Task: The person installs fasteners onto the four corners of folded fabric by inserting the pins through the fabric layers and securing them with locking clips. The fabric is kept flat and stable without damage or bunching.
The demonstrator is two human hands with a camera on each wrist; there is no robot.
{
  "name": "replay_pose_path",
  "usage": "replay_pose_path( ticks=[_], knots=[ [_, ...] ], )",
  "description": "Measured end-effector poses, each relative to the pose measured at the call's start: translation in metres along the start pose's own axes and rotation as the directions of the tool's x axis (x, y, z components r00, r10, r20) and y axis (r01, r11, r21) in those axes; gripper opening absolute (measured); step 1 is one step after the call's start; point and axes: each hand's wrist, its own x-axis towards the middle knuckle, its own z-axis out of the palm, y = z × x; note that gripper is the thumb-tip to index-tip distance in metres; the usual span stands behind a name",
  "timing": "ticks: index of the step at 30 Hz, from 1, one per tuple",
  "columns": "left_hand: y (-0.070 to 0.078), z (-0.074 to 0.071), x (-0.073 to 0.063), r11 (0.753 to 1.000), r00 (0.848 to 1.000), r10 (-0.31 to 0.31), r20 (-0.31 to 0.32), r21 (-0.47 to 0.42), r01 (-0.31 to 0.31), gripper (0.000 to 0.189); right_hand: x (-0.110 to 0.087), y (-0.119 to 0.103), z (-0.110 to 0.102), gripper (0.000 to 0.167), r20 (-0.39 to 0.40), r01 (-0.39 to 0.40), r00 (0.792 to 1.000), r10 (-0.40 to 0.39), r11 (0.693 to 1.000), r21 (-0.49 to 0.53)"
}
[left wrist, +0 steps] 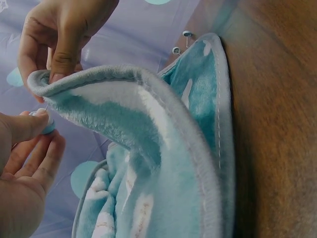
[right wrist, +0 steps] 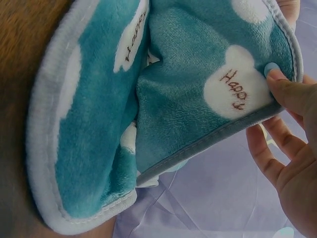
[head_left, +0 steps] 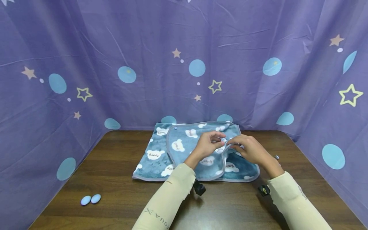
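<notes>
A teal fleece blanket [head_left: 155,143] with white bear shapes reading "Happy" and grey binding lies folded on the table. Above its right part, my left hand [head_left: 205,145] pinches a round light-blue button pin [left wrist: 48,126] between thumb and fingers. A thin shaft rises from the pin toward the blanket's lifted edge [left wrist: 114,74]. My right hand [head_left: 248,148] grips that lifted edge at its corner, thumb on one side and fingers on the other. In the right wrist view, a light-blue round piece [right wrist: 271,68] shows at the right thumb's tip.
Two light-blue round caps [head_left: 90,199] lie on the brown table [head_left: 115,166] at the front left. A small pin [head_left: 277,157] stands right of the blanket. One blue button [head_left: 175,128] sits on the blanket's upper left flap. A purple star-patterned curtain [head_left: 161,95] surrounds the table.
</notes>
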Motion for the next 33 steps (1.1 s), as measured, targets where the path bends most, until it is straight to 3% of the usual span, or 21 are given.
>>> replay_pose_path(
  ticks=[14, 21, 24, 28, 33],
  knots=[
    [0.005, 0.004, -0.004, 0.998, 0.999, -0.008, 0.04, 0.056, 0.005, 0.025, -0.003, 0.0, -0.001, 0.03, -0.039, 0.002, 0.999, -0.001, 1.0, 0.027],
    [0.012, 0.005, -0.01, 0.996, 0.997, -0.069, 0.038, -0.061, 0.071, 0.029, -0.003, 0.003, -0.005, 0.03, -0.086, 0.002, 0.996, -0.003, 1.0, -0.018],
    [0.02, 0.005, -0.015, 0.997, 0.994, -0.083, 0.073, 0.014, 0.082, 0.034, -0.003, 0.006, -0.007, 0.03, -0.109, -0.028, 0.994, 0.025, 0.999, -0.026],
    [0.029, 0.008, -0.022, 0.974, 0.984, -0.014, 0.177, 0.225, -0.026, 0.04, -0.003, 0.007, -0.01, 0.026, -0.11, -0.085, 0.99, 0.085, 0.996, 0.001],
    [0.033, 0.011, -0.026, 0.875, 0.959, 0.121, 0.255, 0.429, -0.224, 0.036, -0.004, 0.007, -0.01, 0.022, -0.082, -0.16, 0.983, 0.163, 0.986, 0.046]
  ],
)
